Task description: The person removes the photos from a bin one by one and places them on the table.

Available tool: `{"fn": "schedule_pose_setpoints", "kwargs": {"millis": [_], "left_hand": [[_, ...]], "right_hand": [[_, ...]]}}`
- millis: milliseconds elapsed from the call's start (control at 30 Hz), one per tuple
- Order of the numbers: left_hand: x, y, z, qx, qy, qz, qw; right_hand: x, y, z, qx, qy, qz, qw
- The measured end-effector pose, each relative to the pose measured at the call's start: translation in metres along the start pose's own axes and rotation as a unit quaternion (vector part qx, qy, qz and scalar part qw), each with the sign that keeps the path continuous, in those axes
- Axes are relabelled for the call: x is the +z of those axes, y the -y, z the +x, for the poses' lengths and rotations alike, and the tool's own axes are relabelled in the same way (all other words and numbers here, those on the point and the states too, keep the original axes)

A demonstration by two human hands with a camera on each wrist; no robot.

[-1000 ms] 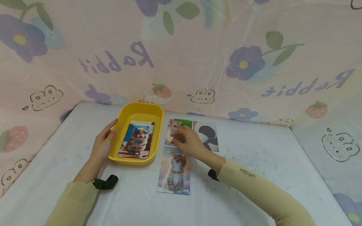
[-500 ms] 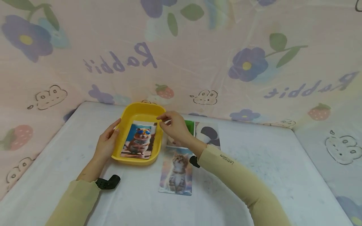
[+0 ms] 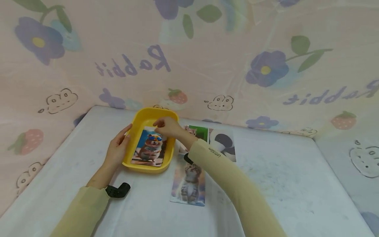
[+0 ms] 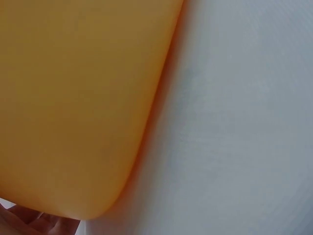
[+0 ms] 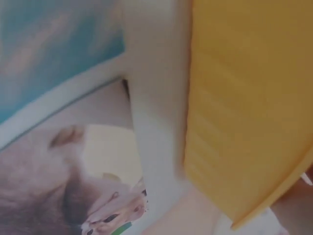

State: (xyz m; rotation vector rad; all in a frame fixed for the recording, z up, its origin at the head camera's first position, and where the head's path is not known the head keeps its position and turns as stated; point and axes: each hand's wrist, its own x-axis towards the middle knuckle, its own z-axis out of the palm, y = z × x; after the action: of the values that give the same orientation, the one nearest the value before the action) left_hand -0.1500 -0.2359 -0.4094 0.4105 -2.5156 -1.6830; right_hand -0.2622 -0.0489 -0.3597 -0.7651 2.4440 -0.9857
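Note:
A yellow tray stands on the table and holds a small stack of picture cards, the top one a hamster card with sunglasses. My left hand holds the tray's left side at the rim. Over the tray is my right hand, thumb and index fingertip slightly apart at the stack's upper edge, with no card seen between them. Right of the tray lie a grey kitten card, a cat card with green on it, partly covered by my right arm, and a black-and-white card.
White cloth covers the table. A patterned curtain rises behind the table and along its sides. The right wrist view shows the tray's yellow wall close beside the laid cards.
My right hand has moved left from the cat card to above the stack in the tray, uncovering part of that card. My left hand stays at the tray.

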Motion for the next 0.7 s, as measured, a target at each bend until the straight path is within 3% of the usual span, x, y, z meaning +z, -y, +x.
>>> {"fn": "schedule_pose_setpoints", "kwargs": {"millis": [267,467,700], "left_hand": [[0.001,0.004,0.001,0.011,-0.003,-0.001,0.9999],[0.001,0.004,0.001,0.008,0.003,-0.002,1.0000],[0.000,0.003,0.000,0.005,0.001,0.001,1.0000]], "right_hand": [[0.002,0.002,0.014,0.042,0.044,0.006,0.998],[0.007,-0.003,0.022,0.065,0.045,-0.005,0.997],[0.009,-0.002,0.021,0.052,0.036,-0.021,0.998]]}}
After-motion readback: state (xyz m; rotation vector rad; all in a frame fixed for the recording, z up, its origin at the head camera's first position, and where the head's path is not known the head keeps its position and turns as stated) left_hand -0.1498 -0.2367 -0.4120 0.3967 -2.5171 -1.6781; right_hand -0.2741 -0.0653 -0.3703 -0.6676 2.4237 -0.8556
